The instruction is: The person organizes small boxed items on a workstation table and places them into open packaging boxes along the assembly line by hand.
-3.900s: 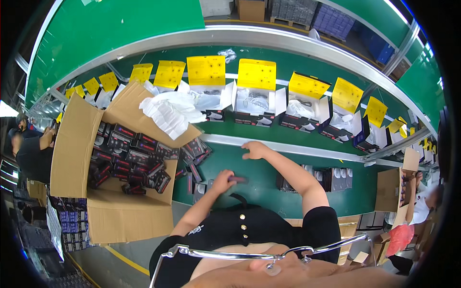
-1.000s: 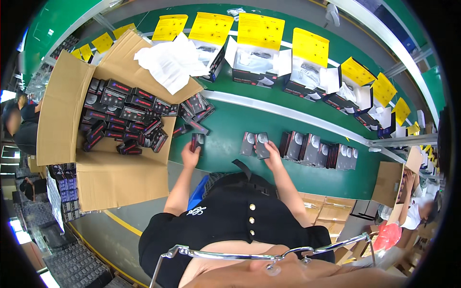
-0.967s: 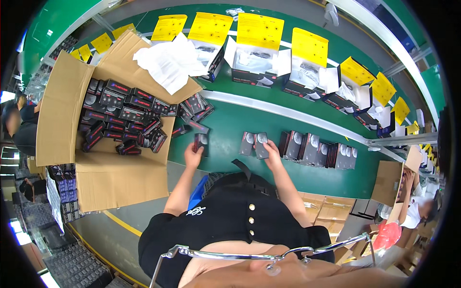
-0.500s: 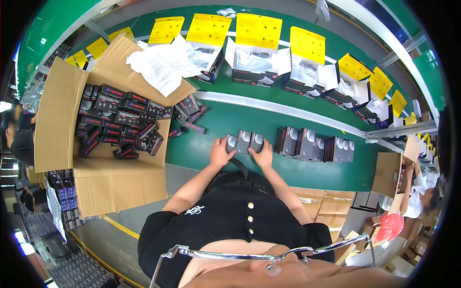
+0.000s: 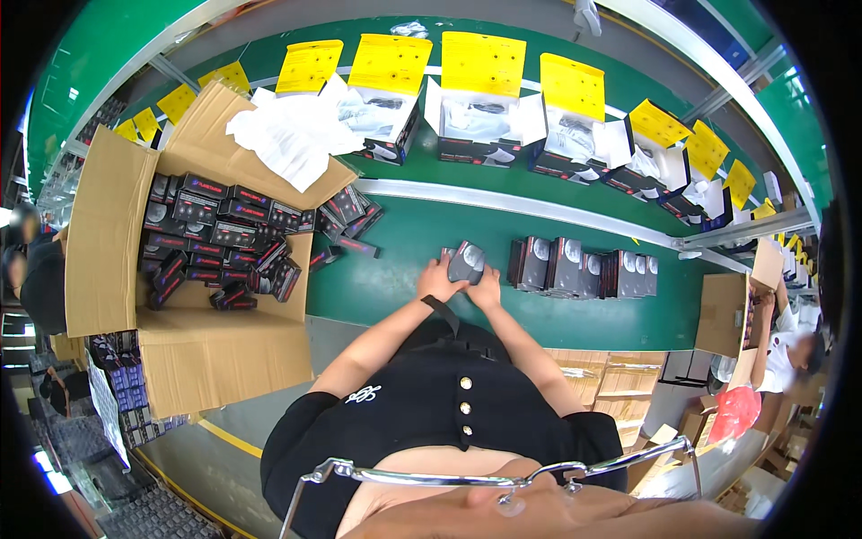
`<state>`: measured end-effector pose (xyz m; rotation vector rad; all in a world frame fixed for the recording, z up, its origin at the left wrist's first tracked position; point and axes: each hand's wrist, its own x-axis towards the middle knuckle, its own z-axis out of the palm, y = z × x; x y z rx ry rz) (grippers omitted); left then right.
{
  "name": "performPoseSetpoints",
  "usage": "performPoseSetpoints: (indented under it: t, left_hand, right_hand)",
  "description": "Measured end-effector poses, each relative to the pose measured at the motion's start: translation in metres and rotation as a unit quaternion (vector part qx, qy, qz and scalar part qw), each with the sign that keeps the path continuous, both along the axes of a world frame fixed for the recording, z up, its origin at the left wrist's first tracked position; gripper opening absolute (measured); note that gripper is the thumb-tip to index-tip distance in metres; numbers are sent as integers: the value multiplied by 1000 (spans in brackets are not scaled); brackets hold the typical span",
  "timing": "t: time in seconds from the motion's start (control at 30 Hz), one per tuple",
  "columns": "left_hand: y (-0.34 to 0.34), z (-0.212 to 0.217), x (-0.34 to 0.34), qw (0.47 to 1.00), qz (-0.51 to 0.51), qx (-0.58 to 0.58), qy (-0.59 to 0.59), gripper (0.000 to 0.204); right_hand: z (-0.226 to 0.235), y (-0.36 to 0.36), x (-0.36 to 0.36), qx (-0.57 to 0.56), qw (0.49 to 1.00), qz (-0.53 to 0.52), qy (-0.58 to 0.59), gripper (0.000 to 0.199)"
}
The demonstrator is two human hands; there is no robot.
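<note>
Over the green table, my left hand [image 5: 436, 281] and my right hand [image 5: 486, 289] are closed around small black boxes [image 5: 467, 262] with a round grey picture on the face. The boxes are gathered together and tilted; how many lie behind the front one is hidden. To the right, a row of matching black boxes [image 5: 564, 263] stands in several stacks. At the left, a big open carton [image 5: 224, 355] holds many small black boxes [image 5: 202, 211] in a jumble. A few loose black boxes [image 5: 357, 246] lie beside its right side.
Along a raised green shelf beyond a metal rail [image 5: 530, 212] stand several open boxes with yellow lids [image 5: 483, 63]. White sheets [image 5: 287, 135] lie over the carton's far flap. At the right, another open carton [image 5: 721, 310] has a person's arm [image 5: 765, 337] reaching into it.
The small boxes, spread side by side half a second ago, are now pressed together and tilted between my hands. Both hands have come closer to each other.
</note>
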<state>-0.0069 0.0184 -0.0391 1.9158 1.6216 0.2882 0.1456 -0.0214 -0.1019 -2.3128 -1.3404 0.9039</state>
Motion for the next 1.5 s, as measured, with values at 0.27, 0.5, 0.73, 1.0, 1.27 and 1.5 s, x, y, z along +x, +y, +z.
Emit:
performPoseSetpoints:
  t: [0.27,0.5,0.73,1.0,1.27,1.5]
  left_hand:
    - [10,-28,-6,990,100,11,-99,47]
    - [-12,-46,-14,979,158,-29,-122,47]
    - [-34,-73,-52,922,235,-158,-263,49]
    - [-41,-45,-65,932,232,-112,-255,53]
    - [-42,6,-81,984,8,121,-132,62]
    - [-42,40,-81,992,-30,89,-79,50]
  right_hand:
    - [31,10,0,-2,994,112,-6,102]
    - [-7,-23,12,45,996,-11,78,95]
    - [13,-27,-24,86,958,-25,273,82]
    - [104,-50,-50,280,954,104,21,63]
    - [131,-29,-35,254,886,374,-105,48]
    - [136,2,-18,158,898,387,-139,68]
